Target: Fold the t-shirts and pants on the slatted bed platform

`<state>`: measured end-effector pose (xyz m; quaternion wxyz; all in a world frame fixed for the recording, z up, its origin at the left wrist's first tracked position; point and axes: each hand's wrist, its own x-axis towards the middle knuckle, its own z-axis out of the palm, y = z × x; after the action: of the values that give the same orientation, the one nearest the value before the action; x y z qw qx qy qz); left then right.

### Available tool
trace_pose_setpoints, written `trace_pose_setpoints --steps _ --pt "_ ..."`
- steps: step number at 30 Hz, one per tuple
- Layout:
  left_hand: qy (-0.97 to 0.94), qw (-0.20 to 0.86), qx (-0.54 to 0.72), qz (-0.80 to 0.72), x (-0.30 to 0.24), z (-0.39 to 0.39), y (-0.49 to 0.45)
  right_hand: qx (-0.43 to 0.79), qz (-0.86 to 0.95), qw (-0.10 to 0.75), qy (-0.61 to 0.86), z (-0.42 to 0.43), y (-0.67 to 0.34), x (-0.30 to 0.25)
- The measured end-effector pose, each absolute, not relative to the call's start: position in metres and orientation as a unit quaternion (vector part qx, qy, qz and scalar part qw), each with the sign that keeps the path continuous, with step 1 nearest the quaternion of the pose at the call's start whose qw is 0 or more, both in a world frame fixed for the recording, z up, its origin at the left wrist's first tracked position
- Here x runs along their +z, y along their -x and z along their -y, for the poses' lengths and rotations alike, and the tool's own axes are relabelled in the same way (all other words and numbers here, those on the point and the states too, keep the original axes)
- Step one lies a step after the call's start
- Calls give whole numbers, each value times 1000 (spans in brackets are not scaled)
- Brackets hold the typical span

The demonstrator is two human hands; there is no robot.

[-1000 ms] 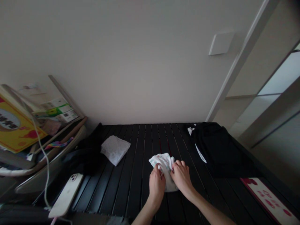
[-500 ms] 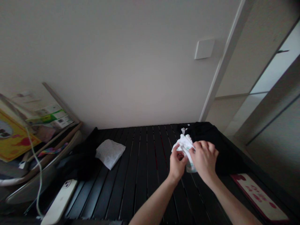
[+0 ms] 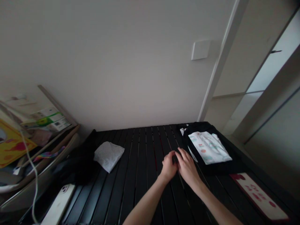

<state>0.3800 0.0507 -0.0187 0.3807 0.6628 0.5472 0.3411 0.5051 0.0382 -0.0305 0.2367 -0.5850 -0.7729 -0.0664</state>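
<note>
My left hand (image 3: 169, 166) and my right hand (image 3: 187, 165) are close together above the slatted black surface, fingertips almost meeting. The left fingers are loosely bent, with a gap beside the thumb, while the right ones reach forward slightly apart. Neither hand visibly holds anything. To the right of them, a folded white cloth with a coloured print (image 3: 207, 148) lies on a black cloth (image 3: 215, 168). A folded grey cloth (image 3: 109, 156) rests on the left part of the surface, away from both hands.
A white phone (image 3: 58, 204) lies at the near left, beside a pale cable (image 3: 29, 156). Farther left stands a container (image 3: 67, 140) with boxes and a yellow package. A cream and red panel (image 3: 259, 195) is at the near right. A wall (image 3: 140, 68) rises behind the slats (image 3: 131, 175).
The bunched white cloth has left both hands and now lies flat and folded on the black cloth. My hands have drawn slightly left, closer together. The view has shifted a little.
</note>
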Motion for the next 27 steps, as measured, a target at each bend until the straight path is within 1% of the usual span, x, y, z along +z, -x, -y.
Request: trace_pose_setpoints --steps 4,8,11,14,16,20,24,27 --pt "-637 208 254 -698 -27 -43 -328 2 813 224 538 -25 -470 -66" --pt "-598 45 191 -777 -31 -40 -258 39 815 201 541 -16 -456 -84" --pt "-538 -43 143 -829 -32 -38 -198 43 818 193 541 -15 -456 -90" --pt "-481 -104 107 -864 -30 -35 -145 33 817 199 541 -16 -457 -94" --pt "-481 -111 101 -864 -26 -33 -120 26 813 211 542 -18 -457 -99" --pt "-521 -48 122 -844 -15 -32 -103 19 813 225 537 -19 -457 -106" --pt "-563 22 138 -815 -7 -34 -125 16 813 227 536 -19 -457 -106" --pt "-616 112 163 -762 -1 -35 -150 12 814 221 537 -19 -457 -105"
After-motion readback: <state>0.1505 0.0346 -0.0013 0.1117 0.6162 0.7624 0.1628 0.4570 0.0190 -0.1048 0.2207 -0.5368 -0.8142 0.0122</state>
